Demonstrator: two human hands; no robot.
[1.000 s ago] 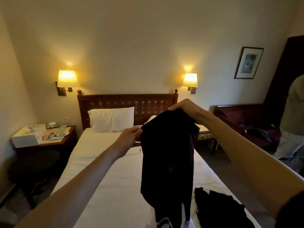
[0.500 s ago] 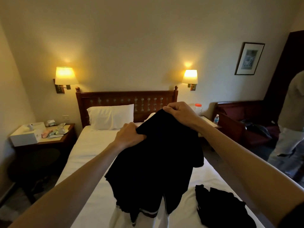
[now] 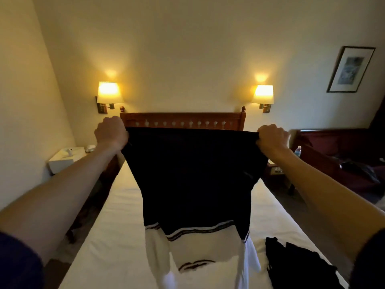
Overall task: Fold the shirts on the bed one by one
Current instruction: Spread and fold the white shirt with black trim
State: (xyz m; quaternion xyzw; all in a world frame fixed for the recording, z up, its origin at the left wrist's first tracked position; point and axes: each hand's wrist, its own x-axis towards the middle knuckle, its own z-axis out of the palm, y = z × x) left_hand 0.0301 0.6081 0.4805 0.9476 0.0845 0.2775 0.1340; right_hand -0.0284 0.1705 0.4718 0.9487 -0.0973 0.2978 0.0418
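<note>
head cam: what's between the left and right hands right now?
Head view: the black shirt's edge, stretched taut from left hand to right hand, the headboard behind it.

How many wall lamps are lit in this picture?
2. One lamp is on the wall left of the headboard; the other lamp is right of it. Both glow. None seems hidden.

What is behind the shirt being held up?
Above the shirt, the headboard's top rail shows; beside it, the white bed. Everything directly behind the shirt is covered.
</note>
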